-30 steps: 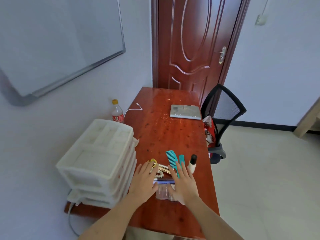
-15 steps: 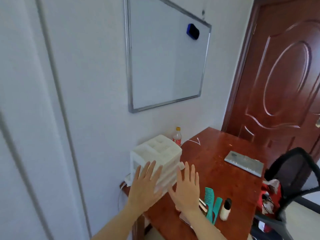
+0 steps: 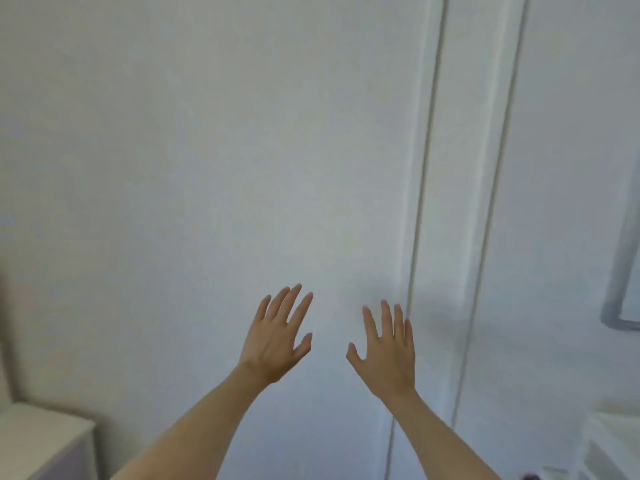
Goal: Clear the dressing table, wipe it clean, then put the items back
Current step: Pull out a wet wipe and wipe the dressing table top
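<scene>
My left hand and my right hand are raised side by side in front of a white wall, palms forward and fingers spread, holding nothing. The dressing table and its combs and bottle are out of view. Only a corner of the white plastic drawer organizer shows at the bottom right edge.
A white wall with two vertical grooves fills the view. The metal corner of the whiteboard frame is at the right edge. A pale cabinet top sits at the bottom left.
The view has swung left from the table to the bare wall. Table, combs, bottle, door and chair have left the view. Both hands stay raised, open and empty.
</scene>
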{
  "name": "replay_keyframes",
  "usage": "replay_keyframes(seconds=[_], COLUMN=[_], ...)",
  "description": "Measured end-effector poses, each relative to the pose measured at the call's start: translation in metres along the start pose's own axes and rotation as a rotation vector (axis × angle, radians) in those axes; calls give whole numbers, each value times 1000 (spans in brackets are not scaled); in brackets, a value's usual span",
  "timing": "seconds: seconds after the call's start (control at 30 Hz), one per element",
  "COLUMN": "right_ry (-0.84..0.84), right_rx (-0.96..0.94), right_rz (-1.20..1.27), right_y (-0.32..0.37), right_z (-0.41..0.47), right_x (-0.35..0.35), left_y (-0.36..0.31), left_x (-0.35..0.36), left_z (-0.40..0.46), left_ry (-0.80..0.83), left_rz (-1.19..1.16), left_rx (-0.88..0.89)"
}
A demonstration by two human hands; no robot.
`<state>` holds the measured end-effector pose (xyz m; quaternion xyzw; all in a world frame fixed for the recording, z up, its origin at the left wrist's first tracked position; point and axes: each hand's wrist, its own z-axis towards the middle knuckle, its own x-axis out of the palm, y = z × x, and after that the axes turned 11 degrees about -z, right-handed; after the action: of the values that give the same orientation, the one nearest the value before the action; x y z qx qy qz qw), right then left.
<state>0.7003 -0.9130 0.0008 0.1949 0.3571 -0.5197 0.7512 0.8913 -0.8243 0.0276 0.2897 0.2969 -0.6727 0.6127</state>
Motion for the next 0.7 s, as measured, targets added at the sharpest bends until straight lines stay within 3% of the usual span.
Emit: replay_keyframes(seconds=[0.33, 0.7], right_ry=[-32, -75], right_rx=[-407, -759], right_rz=[332, 537], right_y=[307, 521], right_z=[35, 66], right_x=[-12, 6], left_y=[215, 340], left_x=[-153, -202], left_z=[-154, -235], left_ry=[12, -14], left_rz=[418, 606], left_rx=[-398, -701])
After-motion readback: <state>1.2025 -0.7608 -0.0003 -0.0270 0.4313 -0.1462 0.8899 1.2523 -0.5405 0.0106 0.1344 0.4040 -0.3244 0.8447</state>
